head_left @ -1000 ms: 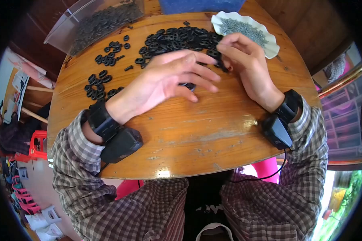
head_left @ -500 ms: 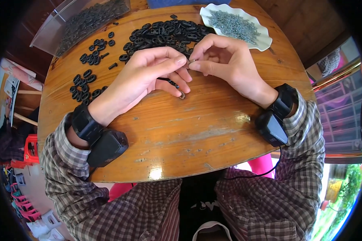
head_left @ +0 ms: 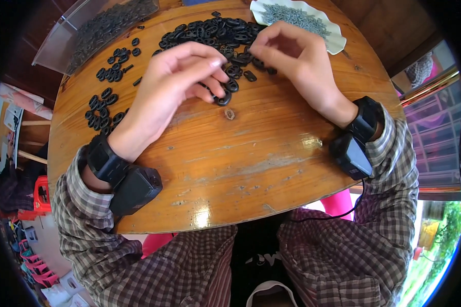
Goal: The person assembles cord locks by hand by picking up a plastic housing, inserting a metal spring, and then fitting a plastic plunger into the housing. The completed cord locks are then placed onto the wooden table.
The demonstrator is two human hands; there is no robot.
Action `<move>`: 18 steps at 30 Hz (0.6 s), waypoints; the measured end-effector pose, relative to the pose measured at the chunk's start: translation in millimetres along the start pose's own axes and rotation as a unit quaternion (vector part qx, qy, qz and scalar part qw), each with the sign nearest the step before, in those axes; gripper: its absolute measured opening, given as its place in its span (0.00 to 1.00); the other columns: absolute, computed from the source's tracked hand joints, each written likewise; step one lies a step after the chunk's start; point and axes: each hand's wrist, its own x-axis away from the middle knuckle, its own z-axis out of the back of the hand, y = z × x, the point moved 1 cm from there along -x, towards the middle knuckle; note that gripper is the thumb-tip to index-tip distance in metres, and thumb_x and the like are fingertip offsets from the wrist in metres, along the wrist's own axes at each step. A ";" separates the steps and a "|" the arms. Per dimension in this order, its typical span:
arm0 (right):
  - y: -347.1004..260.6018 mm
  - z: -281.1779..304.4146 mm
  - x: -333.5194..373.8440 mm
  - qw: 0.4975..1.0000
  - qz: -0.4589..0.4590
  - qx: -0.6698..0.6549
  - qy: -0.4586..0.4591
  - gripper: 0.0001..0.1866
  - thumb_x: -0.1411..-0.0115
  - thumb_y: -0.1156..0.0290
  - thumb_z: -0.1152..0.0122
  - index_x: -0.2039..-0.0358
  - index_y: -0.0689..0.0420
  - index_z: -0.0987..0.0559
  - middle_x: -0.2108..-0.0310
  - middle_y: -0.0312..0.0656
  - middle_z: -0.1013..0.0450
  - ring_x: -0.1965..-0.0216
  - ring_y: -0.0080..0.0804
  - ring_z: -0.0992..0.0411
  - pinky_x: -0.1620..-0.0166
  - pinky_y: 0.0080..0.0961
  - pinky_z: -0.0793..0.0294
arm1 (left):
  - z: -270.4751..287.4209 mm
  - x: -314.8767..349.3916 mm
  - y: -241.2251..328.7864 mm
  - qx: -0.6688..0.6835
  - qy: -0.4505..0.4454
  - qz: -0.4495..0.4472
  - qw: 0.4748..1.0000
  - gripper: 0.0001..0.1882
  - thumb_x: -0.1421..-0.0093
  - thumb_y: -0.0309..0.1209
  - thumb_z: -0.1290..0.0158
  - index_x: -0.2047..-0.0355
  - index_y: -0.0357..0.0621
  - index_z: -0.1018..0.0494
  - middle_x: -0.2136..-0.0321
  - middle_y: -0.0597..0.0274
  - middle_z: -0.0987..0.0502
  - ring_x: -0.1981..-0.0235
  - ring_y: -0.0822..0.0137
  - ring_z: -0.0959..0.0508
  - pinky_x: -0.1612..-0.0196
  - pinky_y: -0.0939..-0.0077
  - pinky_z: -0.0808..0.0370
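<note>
My left hand (head_left: pixel 182 77) hovers over the near side of a pile of small black oval link-like parts (head_left: pixel 210 33). Its thumb and index finger come together, and what they pinch, if anything, is hidden. Just under its lower fingers is a single black oval part (head_left: pixel 223 98), apparently on the table. My right hand (head_left: pixel 297 61) reaches over the pile's right side with thumb and index tips close together. Anything between those tips is too small to make out. Several loose black parts (head_left: pixel 249 76) lie between the two hands.
A clear bin (head_left: pixel 61 43) of dark parts stands far left. A white wavy-edged dish (head_left: pixel 338 43) holds many small grey metal pieces at far right. Smaller groups of black parts (head_left: pixel 103 110) lie on the wooden table (head_left: pixel 251 169) at left. A cable (head_left: pixel 356 204) hangs from my right wrist device.
The hands have parted. My right hand has moved up and forward from the small coil-like piece at the fingertips to the pile; my left hand has shifted slightly left and forward.
</note>
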 end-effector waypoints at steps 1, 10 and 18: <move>6.9 2.7 -3.7 0.999 0.016 0.047 0.022 0.04 0.46 0.74 0.43 0.71 0.62 0.26 0.75 0.32 0.29 0.73 0.15 0.34 0.68 0.13 0.35 | 4.0 -0.5 -0.5 0.003 0.041 -0.007 0.999 0.09 0.42 0.29 0.53 0.64 0.37 0.29 0.73 0.59 0.25 0.75 0.75 0.26 0.74 0.87 0.30; 13.1 -2.7 -4.9 0.992 0.049 0.108 -0.043 0.05 0.44 0.74 0.45 0.69 0.63 0.27 0.72 0.34 0.29 0.71 0.19 0.31 0.67 0.15 0.31 | 5.8 -1.0 -1.2 -0.074 0.096 -0.022 0.992 0.07 0.44 0.27 0.50 0.66 0.38 0.28 0.73 0.64 0.25 0.76 0.78 0.28 0.76 0.89 0.36; 10.5 -3.2 -4.1 0.993 0.033 -0.104 -0.037 0.04 0.42 0.76 0.48 0.67 0.62 0.29 0.72 0.36 0.29 0.70 0.19 0.30 0.68 0.14 0.30 | 6.3 -2.8 -8.4 -0.229 0.044 -0.105 0.967 0.08 0.50 0.23 0.45 0.67 0.39 0.27 0.73 0.68 0.27 0.75 0.80 0.30 0.76 0.89 0.36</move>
